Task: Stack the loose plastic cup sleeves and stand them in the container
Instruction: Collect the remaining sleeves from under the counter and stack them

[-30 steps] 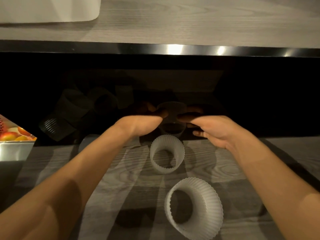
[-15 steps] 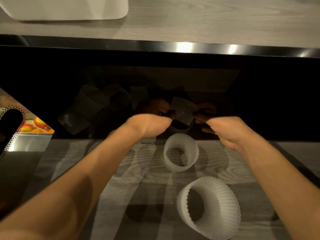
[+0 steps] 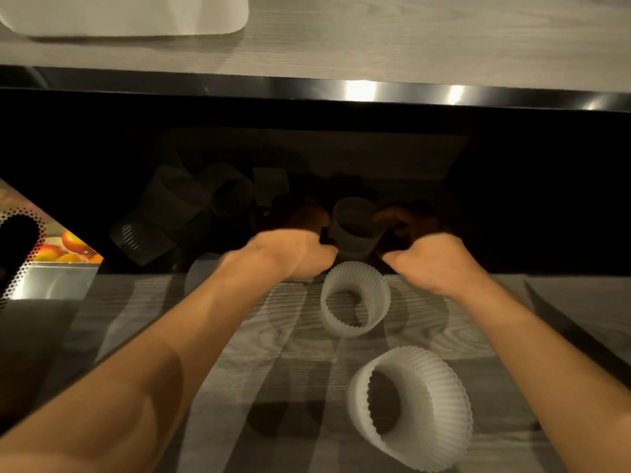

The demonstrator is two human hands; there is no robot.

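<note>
Whereas half a second ago the grey cup sleeve [image 3: 355, 227] sat tilted between the fingers, it is now turned nearly upright, mouth toward the camera, and held up in the dark recess below the counter edge. The left hand [image 3: 297, 254] and right hand [image 3: 430, 261] flank it, fingers curled in and pinching its opposite sides. The fingertips are lost in shadow, so exactly how they bear on the wall cannot be told.

Two white ribbed sleeves lie where they were on the wood-grain table [image 3: 239, 339], both on their sides: the middle sleeve [image 3: 355, 298] just below the hands and the near sleeve [image 3: 413, 407] closer to the camera. More dim sleeves [image 3: 177, 206] sit at the left of the recess.

Squared up like this, the held piece looks ready for nesting with another, so stacking has barely begun. Whether the white tub [image 3: 126, 15] at the top left is the container cannot be told.
</note>
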